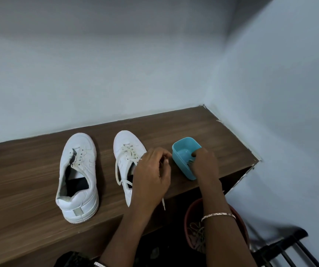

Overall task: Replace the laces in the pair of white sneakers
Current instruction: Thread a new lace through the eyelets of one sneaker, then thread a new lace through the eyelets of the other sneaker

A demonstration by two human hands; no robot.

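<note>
Left hand (151, 174) pinches a lace (163, 204) (beside the laced sneaker (127, 151)); right hand (205, 163) grips the blue tub (181, 166).

Two bare arms, a thin shiny bangle (218, 215) on the right wrist, a silvery band (99, 264) on the left wrist

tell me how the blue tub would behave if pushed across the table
Probably light: the blue tub looks thin plastic, and the right hand grips it by one wall. Likely slides easily on the smooth table. Being tall, it may tip if pushed near the rim.
</note>
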